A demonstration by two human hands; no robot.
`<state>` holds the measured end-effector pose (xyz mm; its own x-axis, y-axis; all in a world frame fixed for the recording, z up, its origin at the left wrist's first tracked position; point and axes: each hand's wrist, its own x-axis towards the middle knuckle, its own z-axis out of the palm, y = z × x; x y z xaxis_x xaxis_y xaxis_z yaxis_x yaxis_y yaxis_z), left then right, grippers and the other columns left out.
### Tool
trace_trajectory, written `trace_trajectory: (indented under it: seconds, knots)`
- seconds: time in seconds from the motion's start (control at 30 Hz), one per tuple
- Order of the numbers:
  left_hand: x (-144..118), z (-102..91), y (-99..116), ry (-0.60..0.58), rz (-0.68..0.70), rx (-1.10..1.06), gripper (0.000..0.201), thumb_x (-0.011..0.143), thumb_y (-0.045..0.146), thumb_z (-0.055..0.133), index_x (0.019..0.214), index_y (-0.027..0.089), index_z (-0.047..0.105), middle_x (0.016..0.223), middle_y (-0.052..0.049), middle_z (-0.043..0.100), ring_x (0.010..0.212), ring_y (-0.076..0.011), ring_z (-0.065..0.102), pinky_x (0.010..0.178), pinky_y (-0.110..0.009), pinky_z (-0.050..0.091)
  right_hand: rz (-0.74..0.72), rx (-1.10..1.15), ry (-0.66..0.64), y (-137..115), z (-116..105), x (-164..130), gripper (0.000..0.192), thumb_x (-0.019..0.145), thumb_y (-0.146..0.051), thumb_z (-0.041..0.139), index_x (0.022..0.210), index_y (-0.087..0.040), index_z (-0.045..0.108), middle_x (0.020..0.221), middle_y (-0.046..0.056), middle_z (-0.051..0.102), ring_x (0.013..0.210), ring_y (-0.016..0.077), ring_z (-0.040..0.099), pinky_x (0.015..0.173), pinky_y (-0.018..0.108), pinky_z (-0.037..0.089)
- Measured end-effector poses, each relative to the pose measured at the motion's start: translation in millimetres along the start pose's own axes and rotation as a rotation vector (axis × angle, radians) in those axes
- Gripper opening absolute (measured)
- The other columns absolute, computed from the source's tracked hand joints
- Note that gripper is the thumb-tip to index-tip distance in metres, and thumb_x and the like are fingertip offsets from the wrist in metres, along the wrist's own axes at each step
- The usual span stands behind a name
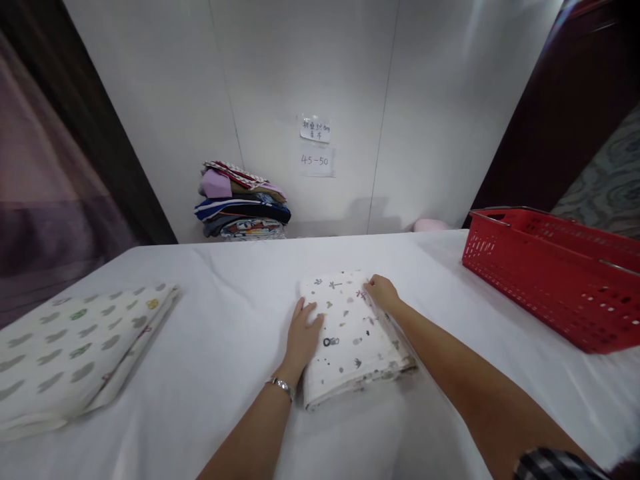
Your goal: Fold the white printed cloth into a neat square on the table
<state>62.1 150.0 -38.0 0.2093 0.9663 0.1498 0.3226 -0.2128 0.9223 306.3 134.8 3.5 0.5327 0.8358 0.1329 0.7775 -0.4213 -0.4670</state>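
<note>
A folded white cloth (pixel 350 333) printed with small grey and pink motifs lies on the white-covered table in front of me. My left hand (pixel 303 337) rests along its left edge, fingers spread and partly on top of the fabric. At the far right corner, my right hand (pixel 383 291) has its fingers curled together on the cloth's edge, pinching it. Several layers show at the near edge of the fold. Off to the left lies another folded white cloth (pixel 85 340) with grey, green and yellow shapes, apart from both hands.
A red perforated plastic basket (pixel 540 273) stands at the right of the table (pixel 225 373). Beyond the far edge is a stack of folded clothes (pixel 245 203) against the white wall. Two paper notes (pixel 317 162) hang there. A pink object (pixel 431 225) shows behind the table.
</note>
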Motion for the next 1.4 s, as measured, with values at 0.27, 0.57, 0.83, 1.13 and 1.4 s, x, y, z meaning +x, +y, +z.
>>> trace_trajectory:
  seconds: [0.27, 0.57, 0.83, 1.13, 1.4]
  knots:
    - [0.4, 1.0, -3.0, -0.002, 0.012, -0.024, 0.030, 0.078, 0.034, 0.060, 0.106, 0.023, 0.063, 0.143, -0.002, 0.036, 0.131, -0.0216, 0.033, 0.110, -0.036, 0.026, 0.039, 0.020, 0.019, 9.2, 6.1, 4.9, 0.013, 0.078, -0.026, 0.046, 0.071, -0.019, 0.053, 0.075, 0.003, 0.062, 0.067, 0.0146, 0.052, 0.053, 0.023, 0.029]
    - [-0.4, 1.7, -3.4, -0.023, -0.014, -0.042, 0.030, 0.079, 0.034, 0.058, 0.107, 0.023, 0.062, 0.145, -0.001, 0.032, 0.127, -0.0220, 0.038, 0.104, -0.032, 0.036, 0.006, 0.012, 0.011, -6.3, 11.8, 33.2, 0.025, 0.082, -0.040, 0.045, 0.073, -0.019, 0.055, 0.074, 0.004, 0.061, 0.068, 0.0163, 0.053, 0.055, 0.025, 0.030]
    - [-2.4, -0.3, 1.1, -0.051, -0.028, -0.023, 0.033, 0.081, 0.035, 0.055, 0.111, 0.022, 0.060, 0.146, -0.001, 0.028, 0.123, -0.0212, 0.043, 0.097, -0.028, 0.043, 0.023, 0.044, 0.052, 3.4, 19.4, 45.0, 0.018, 0.082, -0.029, 0.041, 0.072, -0.019, 0.053, 0.077, 0.005, 0.061, 0.071, 0.0160, 0.052, 0.057, 0.025, 0.031]
    - [-3.8, -1.2, 2.8, -0.046, -0.042, -0.047, 0.033, 0.080, 0.035, 0.056, 0.111, 0.022, 0.061, 0.146, -0.001, 0.029, 0.126, -0.0215, 0.040, 0.098, -0.028, 0.041, -0.013, 0.146, 0.039, 9.1, 24.2, 56.1, 0.010, 0.074, -0.026, 0.050, 0.069, -0.019, 0.056, 0.072, 0.001, 0.061, 0.069, 0.0134, 0.052, 0.059, 0.022, 0.034]
    - [-0.7, 1.6, -6.7, -0.028, -0.037, -0.099, 0.032, 0.078, 0.037, 0.061, 0.107, 0.024, 0.063, 0.146, 0.000, 0.030, 0.128, -0.0230, 0.038, 0.103, -0.030, 0.037, -0.019, 0.214, 0.050, -0.3, 26.1, 52.9, 0.010, 0.072, -0.025, 0.051, 0.069, -0.018, 0.059, 0.074, 0.001, 0.063, 0.071, 0.0127, 0.055, 0.062, 0.021, 0.037]
